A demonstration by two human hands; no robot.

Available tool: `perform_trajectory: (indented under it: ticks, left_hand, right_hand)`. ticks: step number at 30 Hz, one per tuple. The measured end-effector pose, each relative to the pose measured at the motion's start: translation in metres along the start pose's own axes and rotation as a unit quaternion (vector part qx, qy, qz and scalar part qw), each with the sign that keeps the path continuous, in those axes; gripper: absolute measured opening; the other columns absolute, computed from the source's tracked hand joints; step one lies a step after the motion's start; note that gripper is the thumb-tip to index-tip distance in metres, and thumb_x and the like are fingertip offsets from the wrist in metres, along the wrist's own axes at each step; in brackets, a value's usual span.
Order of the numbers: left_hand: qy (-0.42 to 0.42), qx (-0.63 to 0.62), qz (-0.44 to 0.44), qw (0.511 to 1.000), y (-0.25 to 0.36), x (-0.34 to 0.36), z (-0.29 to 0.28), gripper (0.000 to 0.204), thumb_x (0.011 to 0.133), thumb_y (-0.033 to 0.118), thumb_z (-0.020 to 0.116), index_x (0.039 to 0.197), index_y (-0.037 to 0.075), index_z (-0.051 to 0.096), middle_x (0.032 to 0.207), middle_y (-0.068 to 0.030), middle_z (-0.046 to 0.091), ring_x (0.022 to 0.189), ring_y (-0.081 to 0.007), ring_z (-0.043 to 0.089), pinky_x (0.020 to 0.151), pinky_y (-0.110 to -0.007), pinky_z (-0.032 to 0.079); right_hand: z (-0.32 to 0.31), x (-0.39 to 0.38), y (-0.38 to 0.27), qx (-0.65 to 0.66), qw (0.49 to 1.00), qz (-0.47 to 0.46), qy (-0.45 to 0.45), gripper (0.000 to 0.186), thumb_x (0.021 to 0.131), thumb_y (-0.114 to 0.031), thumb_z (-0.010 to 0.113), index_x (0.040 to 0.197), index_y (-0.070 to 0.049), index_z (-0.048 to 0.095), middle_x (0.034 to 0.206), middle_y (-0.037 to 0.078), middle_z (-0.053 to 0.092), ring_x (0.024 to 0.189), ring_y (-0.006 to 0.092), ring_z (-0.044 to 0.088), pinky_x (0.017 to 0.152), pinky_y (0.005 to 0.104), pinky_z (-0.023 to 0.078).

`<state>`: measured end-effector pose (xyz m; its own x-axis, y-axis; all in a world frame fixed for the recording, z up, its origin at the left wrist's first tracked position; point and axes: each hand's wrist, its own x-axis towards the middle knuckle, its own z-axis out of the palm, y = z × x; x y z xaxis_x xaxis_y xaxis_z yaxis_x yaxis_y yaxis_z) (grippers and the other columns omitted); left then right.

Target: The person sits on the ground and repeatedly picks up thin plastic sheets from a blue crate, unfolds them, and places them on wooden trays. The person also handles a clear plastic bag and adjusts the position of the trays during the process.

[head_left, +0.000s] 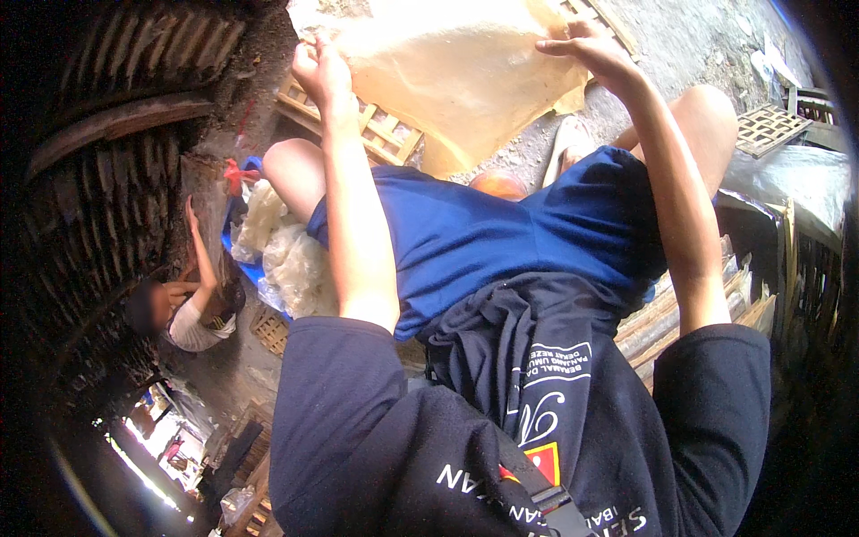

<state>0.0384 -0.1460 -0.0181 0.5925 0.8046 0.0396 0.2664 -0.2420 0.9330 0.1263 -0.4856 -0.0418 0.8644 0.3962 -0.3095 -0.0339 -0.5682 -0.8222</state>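
Note:
A translucent, amber sheet spans the top middle over slatted wooden trays. My left hand grips its upper left edge with curled fingers. At the sheet's right side, my right hand is open, thumb stretched out over the sheet and other fingers partly bent at its edge. Below the sheet, between my legs, a rounded orange object is partly hidden.
Left of my knee is a blue container with pale crumpled plastic. Another person crouches farther left beside dark corrugated walling. Wooden boards, plastic sheeting and a lattice panel lie at the right.

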Motion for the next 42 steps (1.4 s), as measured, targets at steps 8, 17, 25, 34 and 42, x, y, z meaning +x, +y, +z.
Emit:
perform_trajectory:
  ticks: [8, 17, 25, 34, 42]
  left_hand:
    - [0.002, -0.008, -0.010, 1.000, 0.015, -0.008, 0.001, 0.018, 0.096, 0.015, 0.053, 0.089, -0.002, 0.053, 0.083, -0.0095, 0.058, 0.074, -0.0169, 0.055, 0.065, -0.032, 0.045]
    - [0.055, -0.175, -0.057, 0.981, -0.003, 0.000, 0.001, 0.017, 0.096, 0.017, 0.053, 0.098, 0.000, 0.056, 0.084, -0.0068, 0.057, 0.074, -0.0168, 0.053, 0.064, -0.034, 0.047]
    - [0.075, -0.230, -0.066, 0.968, -0.018, 0.012, -0.002, 0.013, 0.095, 0.012, 0.052, 0.089, 0.001, 0.052, 0.078, -0.0053, 0.053, 0.067, -0.0153, 0.052, 0.059, -0.031, 0.045]
    - [0.047, -0.228, -0.063, 0.971, -0.005, 0.002, 0.003, 0.016, 0.097, 0.015, 0.052, 0.087, 0.003, 0.049, 0.079, -0.0056, 0.053, 0.069, -0.0134, 0.052, 0.065, -0.031, 0.046]
    - [-0.085, -0.245, -0.048, 0.965, 0.006, -0.009, 0.011, 0.008, 0.093, 0.005, 0.058, 0.100, 0.003, 0.054, 0.094, -0.0074, 0.064, 0.078, -0.0152, 0.063, 0.066, -0.030, 0.055]
  right_hand:
    - [0.001, 0.012, 0.019, 0.024, 0.999, -0.007, 0.019, 0.061, 0.074, -0.039, 0.081, 0.116, 0.002, 0.062, 0.104, 0.014, 0.068, 0.095, 0.0200, 0.066, 0.089, 0.0309, 0.049]
    - [-0.006, 0.002, 0.005, 0.150, 0.983, -0.011, -0.107, 0.066, 0.076, -0.025, 0.081, 0.127, 0.003, 0.052, 0.115, 0.016, 0.064, 0.101, 0.0233, 0.065, 0.097, 0.0350, 0.050]
    - [-0.001, -0.008, -0.020, 0.065, 0.989, -0.036, -0.128, 0.029, 0.080, -0.023, 0.076, 0.098, -0.002, 0.071, 0.081, 0.006, 0.070, 0.076, 0.0136, 0.066, 0.078, 0.0286, 0.050]
    - [0.011, 0.022, 0.030, -0.057, 0.997, -0.041, 0.009, 0.044, 0.071, -0.032, 0.081, 0.094, 0.002, 0.067, 0.081, 0.009, 0.064, 0.073, 0.0154, 0.059, 0.064, 0.0295, 0.047]
    - [-0.002, 0.021, 0.028, -0.173, 0.984, 0.021, 0.035, 0.053, 0.071, -0.025, 0.079, 0.109, 0.006, 0.059, 0.089, 0.013, 0.065, 0.087, 0.0224, 0.064, 0.076, 0.0331, 0.052]
